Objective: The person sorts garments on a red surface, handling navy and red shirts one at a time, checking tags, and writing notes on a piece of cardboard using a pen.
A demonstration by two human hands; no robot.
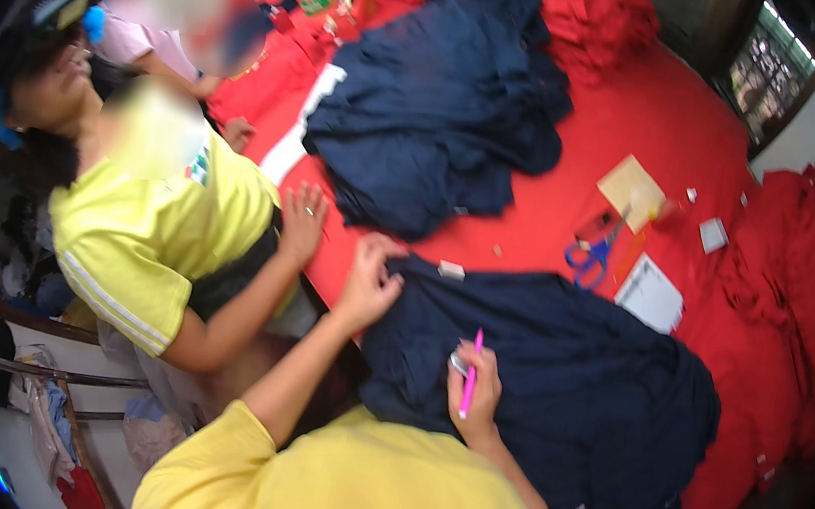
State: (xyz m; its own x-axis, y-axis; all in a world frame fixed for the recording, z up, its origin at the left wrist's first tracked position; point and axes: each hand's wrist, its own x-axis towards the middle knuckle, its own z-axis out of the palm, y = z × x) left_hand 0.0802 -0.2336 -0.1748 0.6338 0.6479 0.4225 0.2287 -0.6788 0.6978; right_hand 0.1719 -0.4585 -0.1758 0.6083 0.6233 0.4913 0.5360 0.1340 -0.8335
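A dark navy garment (554, 369) lies spread over the red-covered table in front of me. At its upper left corner my left hand (369, 285) pinches the cloth between thumb and fingers. My right hand (478, 391) rests over the middle of the garment, closed round a bright pink pen (472, 366) that stands nearly upright in the picture. A small silvery-white item (459, 359) shows beside those fingers; its kind cannot be made out. By the garment's top edge sits a small pale tag (450, 271).
Beyond lies a heap of navy garments (444, 99). Blue-handled scissors (591, 259), a tan card (633, 191) and a white paper pad (652, 292) lie to the right, near piled red cloth (790, 305). A person in yellow (168, 219) stands close at left, one hand on the table edge.
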